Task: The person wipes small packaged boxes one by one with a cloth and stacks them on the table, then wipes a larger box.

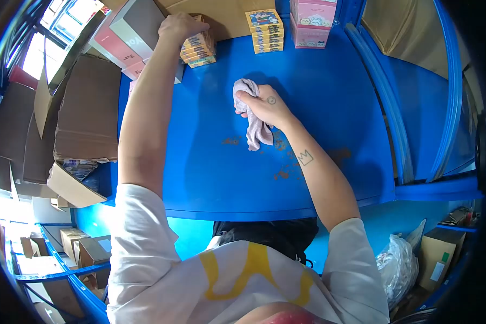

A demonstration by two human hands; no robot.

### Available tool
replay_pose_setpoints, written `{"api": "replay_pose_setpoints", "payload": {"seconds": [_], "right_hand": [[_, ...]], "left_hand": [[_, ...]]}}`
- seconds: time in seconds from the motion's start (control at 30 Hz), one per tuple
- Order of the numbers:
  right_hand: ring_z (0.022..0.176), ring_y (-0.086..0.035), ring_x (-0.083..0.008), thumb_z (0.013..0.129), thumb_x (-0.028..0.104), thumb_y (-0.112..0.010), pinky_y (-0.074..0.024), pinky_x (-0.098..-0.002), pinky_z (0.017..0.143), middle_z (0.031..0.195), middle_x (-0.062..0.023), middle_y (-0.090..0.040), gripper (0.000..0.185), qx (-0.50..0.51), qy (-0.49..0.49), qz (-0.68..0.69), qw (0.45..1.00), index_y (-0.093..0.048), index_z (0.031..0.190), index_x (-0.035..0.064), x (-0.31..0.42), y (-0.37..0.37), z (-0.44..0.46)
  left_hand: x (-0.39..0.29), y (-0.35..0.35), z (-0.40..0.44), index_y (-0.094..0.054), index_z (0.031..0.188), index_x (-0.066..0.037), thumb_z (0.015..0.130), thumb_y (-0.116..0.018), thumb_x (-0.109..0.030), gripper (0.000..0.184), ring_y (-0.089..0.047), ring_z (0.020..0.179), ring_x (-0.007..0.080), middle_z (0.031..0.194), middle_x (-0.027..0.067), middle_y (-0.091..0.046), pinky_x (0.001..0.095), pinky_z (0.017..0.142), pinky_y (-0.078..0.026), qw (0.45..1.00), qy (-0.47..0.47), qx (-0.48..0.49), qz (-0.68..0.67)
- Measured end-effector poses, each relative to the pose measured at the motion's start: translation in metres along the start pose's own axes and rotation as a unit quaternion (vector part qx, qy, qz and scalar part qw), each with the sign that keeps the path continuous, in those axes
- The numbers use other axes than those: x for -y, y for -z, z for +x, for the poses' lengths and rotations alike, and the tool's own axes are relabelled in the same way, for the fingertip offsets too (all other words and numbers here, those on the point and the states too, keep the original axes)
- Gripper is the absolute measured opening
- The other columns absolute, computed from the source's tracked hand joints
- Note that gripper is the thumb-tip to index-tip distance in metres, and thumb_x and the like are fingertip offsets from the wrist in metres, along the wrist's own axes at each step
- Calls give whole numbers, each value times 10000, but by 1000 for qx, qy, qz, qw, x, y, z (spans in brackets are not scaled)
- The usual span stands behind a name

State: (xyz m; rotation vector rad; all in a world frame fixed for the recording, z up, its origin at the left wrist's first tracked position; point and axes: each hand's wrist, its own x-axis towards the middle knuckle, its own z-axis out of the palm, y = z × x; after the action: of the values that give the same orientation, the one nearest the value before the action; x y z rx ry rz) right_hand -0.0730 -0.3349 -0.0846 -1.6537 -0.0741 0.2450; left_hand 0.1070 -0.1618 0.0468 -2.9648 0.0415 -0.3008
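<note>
My right hand [264,105] is closed round a crumpled pale pink cloth [258,132], held over the blue shelf surface [216,183]. One end of the cloth hangs down toward brown rust-like stains [281,144] on the blue surface. At the back left, my left hand [182,26] grips the top of a stack of small yellow-orange boxes [200,53]; some of its fingers are hidden. A second stack of small yellow boxes [265,33] stands to the right of that one, apart from both hands.
Pink boxes [310,29] are stacked at the back right. Larger grey and pink boxes [137,32] stand beside my left forearm. Open cardboard cartons [86,102] line the left side. A blue metal post [380,97] rises at the right, with clear plastic wrapping [398,267] below.
</note>
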Motion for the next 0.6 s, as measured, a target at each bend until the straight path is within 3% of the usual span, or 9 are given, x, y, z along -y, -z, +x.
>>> {"api": "replay_pose_setpoints", "payload": {"seconds": [0.4,0.6], "right_hand": [[731,-737,-262,947,316,-570,-573,-257,549,998,-219,-702,397,5,17,2,1000,-656,1095,-42,5,0,-5],[745,-738,-264,947,320,-573,-577,-263,564,998,-217,-703,401,3,-2,-13,1000,-657,1103,-40,7,-1,-6]], "left_hand": [[-3,-4,-3,-752,1069,-129,821,-605,-642,588,-727,863,238,1017,74,-733,341,755,-591,1000,8,-16,-1],[-1,0,-4,-752,1065,-70,778,-596,-649,665,-707,937,303,1084,121,-722,371,785,-571,1000,-23,-17,-7]]}}
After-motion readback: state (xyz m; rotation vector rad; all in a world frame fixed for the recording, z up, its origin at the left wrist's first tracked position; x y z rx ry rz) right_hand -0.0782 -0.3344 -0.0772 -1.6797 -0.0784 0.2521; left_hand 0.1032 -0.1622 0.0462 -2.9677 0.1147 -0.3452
